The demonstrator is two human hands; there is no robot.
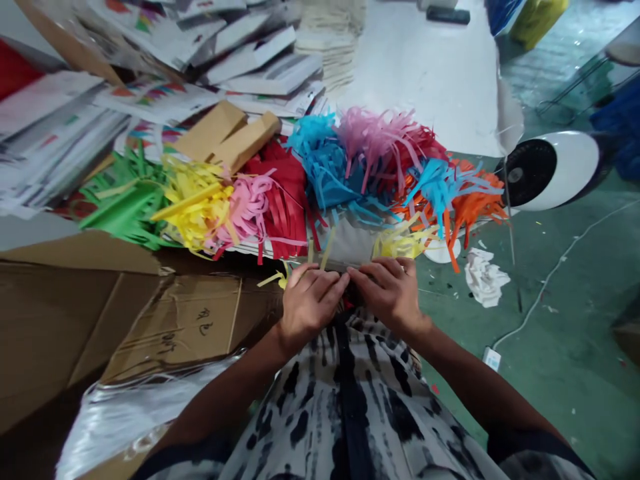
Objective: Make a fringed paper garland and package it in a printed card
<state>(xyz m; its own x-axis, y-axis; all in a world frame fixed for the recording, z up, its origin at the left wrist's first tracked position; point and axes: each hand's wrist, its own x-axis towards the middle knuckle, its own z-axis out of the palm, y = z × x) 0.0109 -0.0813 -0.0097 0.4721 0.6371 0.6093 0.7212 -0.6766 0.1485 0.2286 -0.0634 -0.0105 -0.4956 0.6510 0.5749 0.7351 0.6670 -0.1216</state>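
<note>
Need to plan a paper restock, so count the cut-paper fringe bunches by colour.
Green bunches: 1
Yellow bunches: 2
Pink bunches: 2
Red bunches: 2
Blue bunches: 2
Orange bunches: 1
Total: 10

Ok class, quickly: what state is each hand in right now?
Left hand: closed, holding something hidden under the fingers.
Right hand: closed; what it holds cannot be told.

Printed sheets (pixel 60 127) and cardboard on a green floor (pixel 575 373).
Upper left, stacked printed sheets; lower left, a flattened cardboard box (pixel 170 327); right, a white fan (pixel 553 170) near crumpled paper (pixel 484 277).
</note>
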